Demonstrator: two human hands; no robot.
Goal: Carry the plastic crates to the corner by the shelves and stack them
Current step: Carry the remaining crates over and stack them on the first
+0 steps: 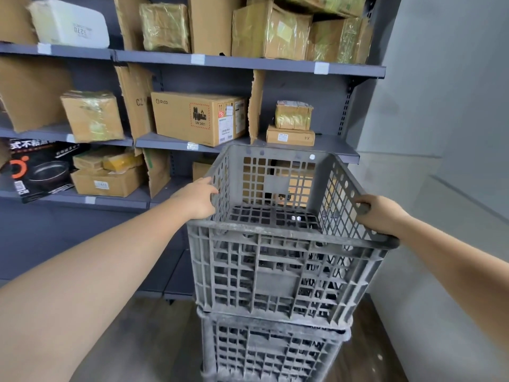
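Currently the shelves (248, 64) are filling the far left, with the wall closing the corner on the right. The top crate (278, 260) is sitting on the lower crate (272, 351), slightly askew. The left hand (197, 198) is gripping its left wall, fingers curled through the holes; the right hand (381, 213) is gripping the right rim. Stacking step looks nearly done; next likely squaring the top crate, then releasing.

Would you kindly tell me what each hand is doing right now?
Left hand: grips the top crate at its left wall.
Right hand: grips its right rim.
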